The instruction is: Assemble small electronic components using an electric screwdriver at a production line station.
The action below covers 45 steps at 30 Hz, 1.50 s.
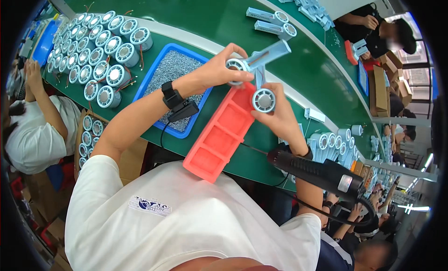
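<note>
Over the far end of a red compartmented fixture (208, 132), my two hands each grip a light-blue handheld fan unit with a round slotted head. My left hand (215, 71) pinches one fan unit (270, 54) by its head, its handle pointing up to the right. Lower and to the right, my right hand (283, 116) holds the other fan unit (264, 101) around its head, which faces up. This one's handle extends behind the first, and the two overlap; whether they touch I cannot tell. Several recessed compartments show in the fixture, which tilts toward my lap.
A black electric screwdriver (317, 170) hangs by my right forearm. Left of the fixture lies a blue tray (150, 75) of small screws. Round motor units (112, 44) with wires crowd the left table. More fan units (273, 28) lie beyond and at right. Co-workers sit on both sides.
</note>
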{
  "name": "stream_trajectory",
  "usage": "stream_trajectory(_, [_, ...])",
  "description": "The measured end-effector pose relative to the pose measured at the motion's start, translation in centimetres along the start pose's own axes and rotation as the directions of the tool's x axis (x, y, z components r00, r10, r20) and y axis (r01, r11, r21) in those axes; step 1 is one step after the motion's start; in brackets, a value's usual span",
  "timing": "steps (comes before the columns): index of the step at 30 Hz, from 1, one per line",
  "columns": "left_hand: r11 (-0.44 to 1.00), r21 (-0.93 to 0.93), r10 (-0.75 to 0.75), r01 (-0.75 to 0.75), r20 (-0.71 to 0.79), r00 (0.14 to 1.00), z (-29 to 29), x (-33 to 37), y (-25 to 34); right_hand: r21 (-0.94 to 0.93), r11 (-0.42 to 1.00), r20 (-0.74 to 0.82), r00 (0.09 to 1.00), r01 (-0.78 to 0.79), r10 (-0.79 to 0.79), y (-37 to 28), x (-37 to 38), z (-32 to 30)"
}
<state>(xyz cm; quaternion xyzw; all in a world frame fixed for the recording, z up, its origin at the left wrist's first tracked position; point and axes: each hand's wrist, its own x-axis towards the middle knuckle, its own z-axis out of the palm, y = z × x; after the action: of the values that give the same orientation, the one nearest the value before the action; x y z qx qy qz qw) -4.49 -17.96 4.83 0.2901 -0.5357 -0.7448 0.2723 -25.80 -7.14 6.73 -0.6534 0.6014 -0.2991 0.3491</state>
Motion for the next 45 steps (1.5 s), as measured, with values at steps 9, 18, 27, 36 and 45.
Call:
stream_trajectory(9, [0.800,0.502,0.176,-0.330,0.329,0.928,0.4,3.0,0.0,0.650,0.749,-0.141,0.949,-0.126,0.282,-0.6,-3.4,-0.9])
stream_trajectory(18, [0.312,0.692,0.584,-0.651,0.401,0.706,0.5,0.6,-2.8,0.852,0.508,-0.296,0.915,0.123,0.275,-0.6,-6.2,-2.1])
stream_trajectory(27, [0.617,0.636,0.481,-0.464,0.161,0.862,1.1,0.9,-4.2,0.009,0.753,-0.956,0.226,0.658,-0.187,-5.4,-18.5,-6.7])
stream_trajectory(36, [0.420,0.780,0.503,-0.464,0.225,0.835,2.0,-0.4,-3.2,-0.578,0.772,-0.541,0.584,0.264,-0.605,-8.0,-13.0,4.3])
stream_trajectory(45, [0.307,0.838,0.671,-0.450,0.145,0.727,0.8,-6.9,-2.2,-0.345,0.929,-0.117,0.976,0.132,-0.182,-1.8,-6.4,3.7])
